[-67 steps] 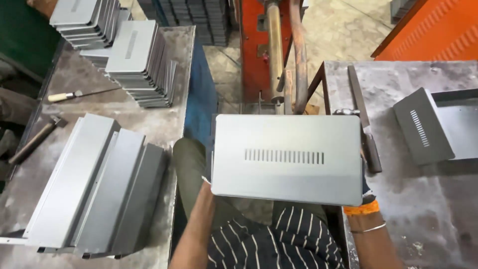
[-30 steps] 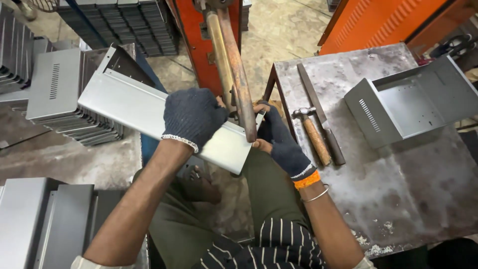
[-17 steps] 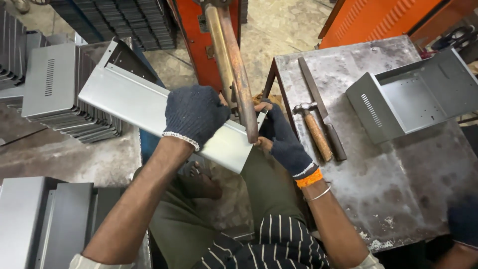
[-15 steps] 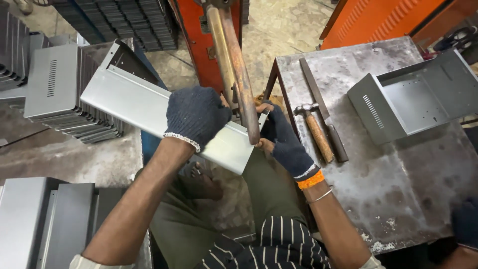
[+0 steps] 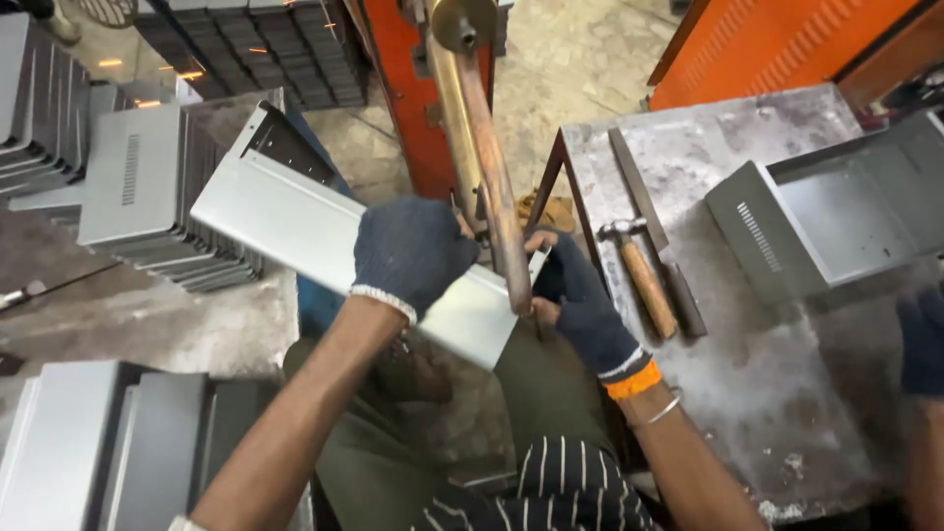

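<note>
The steel table [image 5: 787, 413] on the right was the largest thing, grey and scratched. On it lay an open grey metal box [image 5: 826, 221] with a row of slots, and near the table's left edge a hammer [image 5: 639, 275] with a wooden handle lay just beside a long flat metal bar [image 5: 649, 226]. On the left bench [image 5: 147, 315], grey metal covers [image 5: 138, 192] stood in a stack.

In the middle, a long grey metal panel [image 5: 295, 231] was held tilted, its far end up to the left, its near end under the copper arm [image 5: 482, 167] of the red machine [image 5: 413, 108]. The left hand [image 5: 413, 251], in a dark glove, was pressed on top of the panel with the fingers curled over its edge. The right hand [image 5: 580, 300], also gloved, was grasping the panel's near end just beside the copper arm. Another person's gloved hand [image 5: 924, 339] was at the right border.
</note>
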